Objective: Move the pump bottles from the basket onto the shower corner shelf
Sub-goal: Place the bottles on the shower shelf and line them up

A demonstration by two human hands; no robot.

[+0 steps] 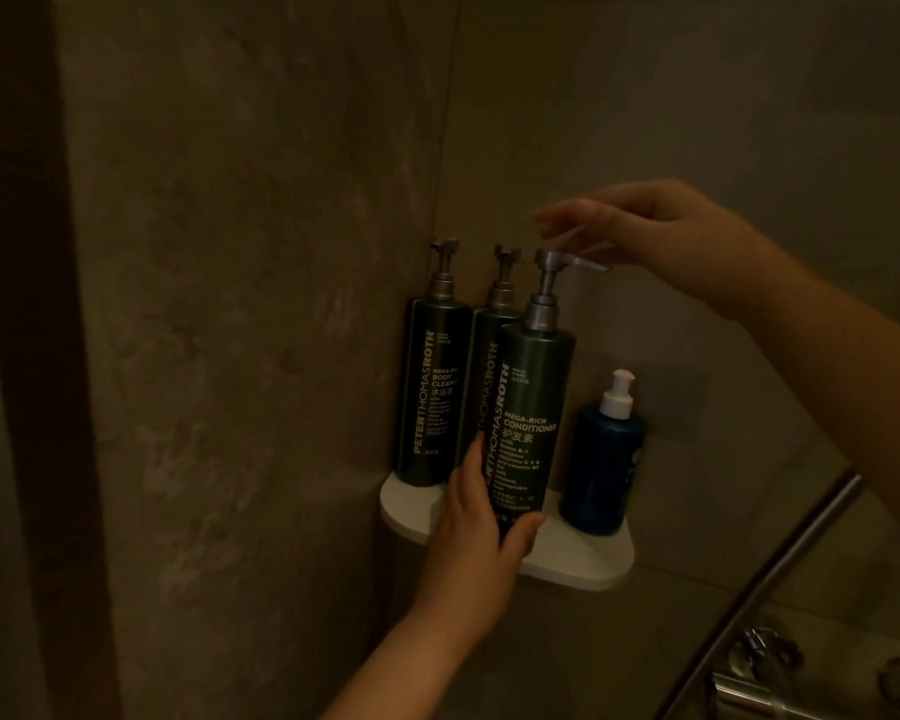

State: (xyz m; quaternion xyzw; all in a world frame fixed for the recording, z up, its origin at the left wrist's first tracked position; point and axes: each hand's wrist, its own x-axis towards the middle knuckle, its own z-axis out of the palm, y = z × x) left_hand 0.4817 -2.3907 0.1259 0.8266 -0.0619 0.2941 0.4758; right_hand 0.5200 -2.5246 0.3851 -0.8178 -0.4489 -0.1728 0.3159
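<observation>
Three tall dark green pump bottles stand on the white corner shelf (pixel 578 561). The body cleanser bottle (pixel 430 392) is at the far left against the wall, a second bottle (pixel 489 356) stands behind the front one, and the conditioner bottle (pixel 536 407) is at the front. My left hand (pixel 484 537) wraps the conditioner bottle's base. My right hand (pixel 661 241) hovers over its silver pump head (pixel 567 259), fingers spread, touching the nozzle or just above it. The basket is out of view.
A small blue bottle (pixel 601 459) with a white pump stands on the shelf's right end. A metal shower bar (pixel 765 589) and valve fittings (pixel 759 683) lie at lower right. Stone walls meet at the corner behind the shelf. Lighting is dim.
</observation>
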